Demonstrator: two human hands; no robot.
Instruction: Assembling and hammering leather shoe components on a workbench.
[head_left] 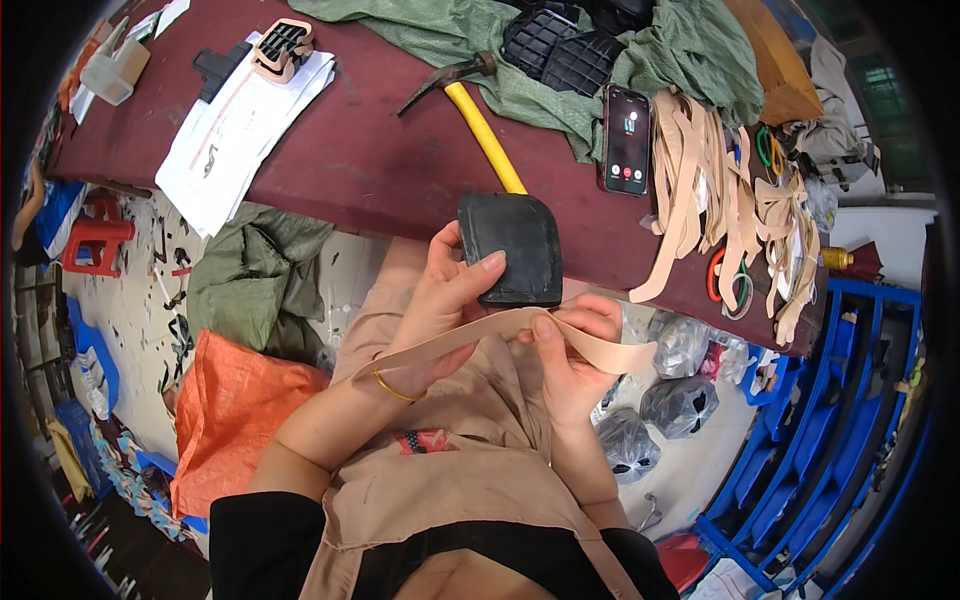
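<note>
My left hand [452, 290] is closed on a flat black molded piece [520, 250] with one rounded upper corner, its thumb across the face and the other fingers mostly behind. Just below the piece runs a long beige strip [440, 345], like thin leather or foam. My right hand [575, 355] pinches this strip near its right end, thumb on top, close to the lower edge of the black piece. The strip's other end crosses in front of my left palm and wrist. Whether the strip touches the black piece, I cannot tell.
On the dark red table lie a yellow-handled hammer [485, 140], a phone [626, 140], bundled beige strips [685, 170], scissors [716, 276] and papers [240, 130]. Black molded pieces [578, 62] rest on green cloth. A blue rack [810, 430] stands right; an orange sack [235, 400] is left.
</note>
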